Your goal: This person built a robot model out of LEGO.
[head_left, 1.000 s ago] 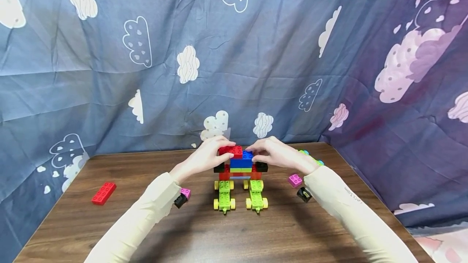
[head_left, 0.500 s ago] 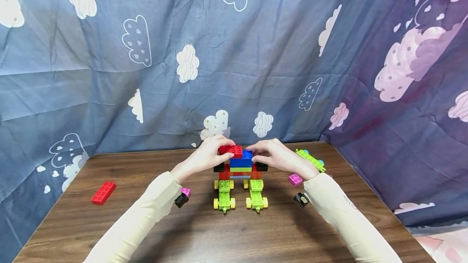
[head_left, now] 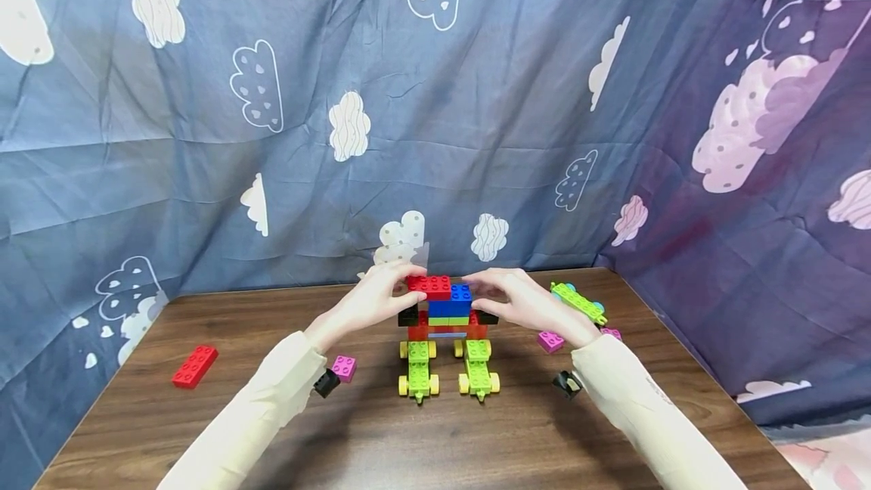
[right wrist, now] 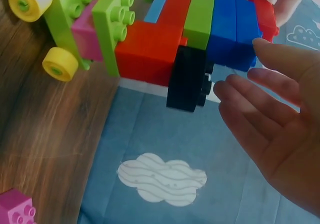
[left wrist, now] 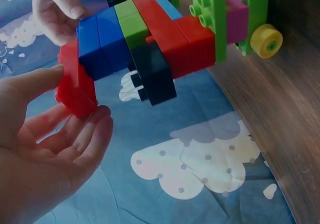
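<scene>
A toy-brick build stands mid-table, its lime wheeled bases (head_left: 418, 373) at the bottom and red, black, lime and blue bricks above. On top, a red brick (head_left: 435, 287) overhangs the blue bricks (head_left: 445, 309) to the left. My left hand (head_left: 370, 297) holds the red brick's left end, with the thumb (left wrist: 47, 76) on the studded side and curled fingers at its far end. My right hand (head_left: 520, 301) is beside the blue bricks. Its thumb (right wrist: 272, 51) touches their corner; the other fingers are loosely bent, apart from the nearby black brick (right wrist: 187, 79).
A loose red brick (head_left: 195, 366) lies at left. Pink bricks lie on both sides, one (head_left: 343, 368) near my left sleeve and another (head_left: 550, 341) near the right. A lime wheeled base (head_left: 578, 303) sits at back right. A cloud-patterned cloth (head_left: 435, 134) hangs behind the table.
My left hand has shifted slightly left along the red brick, uncovering more of its studs. The right hand stays by the blue bricks. The head view has tilted a little; the build looks unchanged.
</scene>
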Tool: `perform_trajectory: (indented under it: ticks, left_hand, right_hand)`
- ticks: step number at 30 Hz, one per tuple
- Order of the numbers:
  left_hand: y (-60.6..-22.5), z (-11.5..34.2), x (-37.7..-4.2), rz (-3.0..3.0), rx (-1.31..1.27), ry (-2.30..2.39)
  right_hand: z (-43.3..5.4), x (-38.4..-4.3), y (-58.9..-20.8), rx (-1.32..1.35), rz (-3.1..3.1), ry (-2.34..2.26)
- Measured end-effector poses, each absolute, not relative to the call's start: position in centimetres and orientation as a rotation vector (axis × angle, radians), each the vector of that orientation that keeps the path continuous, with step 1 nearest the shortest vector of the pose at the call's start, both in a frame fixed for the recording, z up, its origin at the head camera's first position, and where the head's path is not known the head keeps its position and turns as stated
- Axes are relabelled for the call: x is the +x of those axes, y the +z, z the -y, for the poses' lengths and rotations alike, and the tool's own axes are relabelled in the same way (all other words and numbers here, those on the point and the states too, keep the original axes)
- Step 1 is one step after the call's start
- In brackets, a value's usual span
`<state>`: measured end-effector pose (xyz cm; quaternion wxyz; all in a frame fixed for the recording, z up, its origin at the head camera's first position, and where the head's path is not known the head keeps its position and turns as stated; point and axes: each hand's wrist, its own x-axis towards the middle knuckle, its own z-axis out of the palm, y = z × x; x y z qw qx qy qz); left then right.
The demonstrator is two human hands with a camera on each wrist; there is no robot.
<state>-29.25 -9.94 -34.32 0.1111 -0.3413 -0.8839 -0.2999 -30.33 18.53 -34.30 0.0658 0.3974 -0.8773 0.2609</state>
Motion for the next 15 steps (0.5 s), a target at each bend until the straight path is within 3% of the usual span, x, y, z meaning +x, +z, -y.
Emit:
perform_trajectory:
  ticks: [15]
  left_hand:
    - [-34.9,11.4,-29.4,2.563,-0.986,-0.957]
  right_hand:
    - [-24.7,-29.8,-35.7,1.03,2.503,0.625]
